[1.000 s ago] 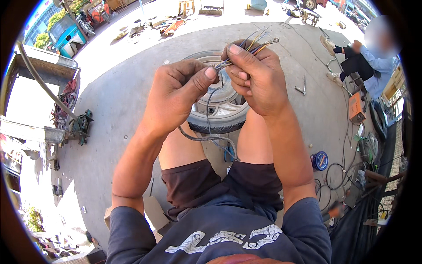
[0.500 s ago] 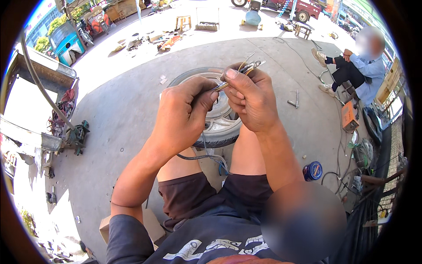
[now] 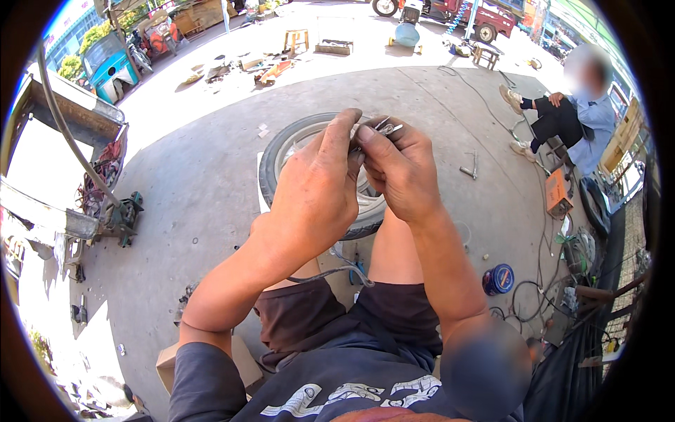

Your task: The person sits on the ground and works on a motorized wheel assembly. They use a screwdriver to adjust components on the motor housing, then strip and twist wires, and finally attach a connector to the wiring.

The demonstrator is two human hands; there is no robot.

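Observation:
A small bundle of thin wires (image 3: 384, 127) is pinched between my two hands, its bare-looking ends poking out past the right fingers. My right hand (image 3: 402, 169) is closed on the bundle, thumb on top. Pressed up against it, my left hand (image 3: 316, 179) has its fingers closed at the same wires; its fingertips are partly hidden. Below both hands a spoked wheel with a black tyre (image 3: 269, 158) lies on the ground, half covered by my hands and legs. A grey cable (image 3: 327, 272) loops over my lap under the left forearm.
A blue tin (image 3: 498, 279) and an L-shaped tool (image 3: 472, 163) are on the floor at right. Farther right, a seated person (image 3: 573, 116) is near an orange box (image 3: 558, 193) and tangled cables. A metal bench (image 3: 60, 211) stands left; a cardboard box (image 3: 166, 366) sits by my left elbow.
My left hand has moved up and right, its fingers now touching the right hand. Less of the wires shows between them. The cable over my lap has shifted.

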